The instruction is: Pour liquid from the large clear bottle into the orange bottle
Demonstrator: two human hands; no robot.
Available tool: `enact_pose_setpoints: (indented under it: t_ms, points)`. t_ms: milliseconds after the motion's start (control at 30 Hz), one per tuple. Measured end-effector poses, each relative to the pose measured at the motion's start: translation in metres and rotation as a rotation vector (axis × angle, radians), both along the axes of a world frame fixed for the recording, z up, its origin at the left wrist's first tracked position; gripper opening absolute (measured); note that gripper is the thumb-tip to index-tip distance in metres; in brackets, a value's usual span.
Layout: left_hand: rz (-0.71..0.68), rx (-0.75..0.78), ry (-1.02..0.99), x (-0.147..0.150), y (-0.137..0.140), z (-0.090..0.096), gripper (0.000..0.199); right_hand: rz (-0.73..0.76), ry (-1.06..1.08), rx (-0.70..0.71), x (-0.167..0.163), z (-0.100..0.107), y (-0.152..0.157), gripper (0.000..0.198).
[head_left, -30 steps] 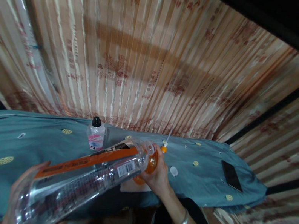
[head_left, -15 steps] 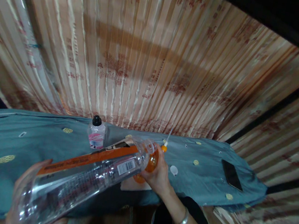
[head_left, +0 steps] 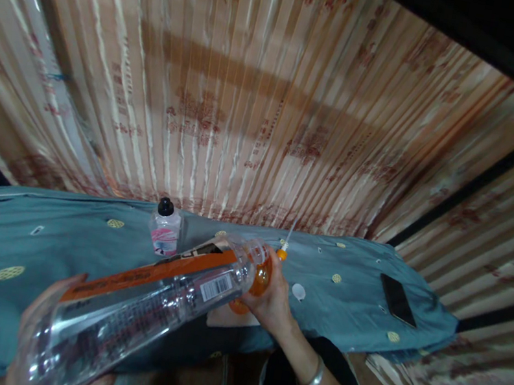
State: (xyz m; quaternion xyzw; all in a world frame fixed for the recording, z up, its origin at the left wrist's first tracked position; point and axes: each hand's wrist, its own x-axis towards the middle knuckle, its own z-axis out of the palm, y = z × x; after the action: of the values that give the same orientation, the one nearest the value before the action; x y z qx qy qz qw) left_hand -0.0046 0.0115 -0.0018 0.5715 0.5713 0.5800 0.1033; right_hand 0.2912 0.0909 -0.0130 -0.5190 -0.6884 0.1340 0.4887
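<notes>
A large clear plastic bottle (head_left: 143,311) with an orange and grey label lies tilted across the view, its mouth to the upper right. My left hand (head_left: 47,308) is wrapped round its base. My right hand (head_left: 273,295) grips a small orange see-through bottle (head_left: 261,277) beneath the mouth of the large one. The two mouths overlap in view; whether they touch I cannot tell. Any liquid passing between them does not show. The orange bottle's lower part is above a pale cloth or sheet (head_left: 235,320), partly hidden by the large bottle.
Teal patterned cloth (head_left: 345,312) covers the surface. On it are a clear bottle with a black cap (head_left: 165,230), an orange pump top with a thin tube (head_left: 282,252), a white disc (head_left: 298,291) and a dark phone (head_left: 397,299). Pleated curtains (head_left: 236,84) hang behind.
The base of the large bottle has shifted very slightly left with my left hand. Both grips stay the same, and the other things lie as before.
</notes>
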Motion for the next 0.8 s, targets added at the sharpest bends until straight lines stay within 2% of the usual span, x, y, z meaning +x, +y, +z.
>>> enact_pose_setpoints:
  t_ms: [133,367,533,633,800]
  points:
    - [-0.013,-0.053,-0.101,0.003,-0.001,0.005,0.101,-0.003,0.0,0.007,0.0,-0.001,0.0,0.098]
    - [-0.006,0.041,-0.04,-0.003,0.004,-0.005,0.095,-0.005,-0.007,-0.012,0.0,0.0,0.0,0.098]
    - [0.002,0.036,-0.052,0.005,0.0,0.007,0.091,-0.005,-0.005,-0.004,0.0,0.001,0.0,0.099]
    - [0.007,-0.058,-0.105,0.011,-0.003,0.015,0.1,0.003,0.003,0.0,0.0,0.0,0.0,0.099]
    - [-0.002,-0.019,-0.056,0.008,-0.002,0.009,0.097,0.004,0.001,0.009,0.0,-0.001,0.001,0.099]
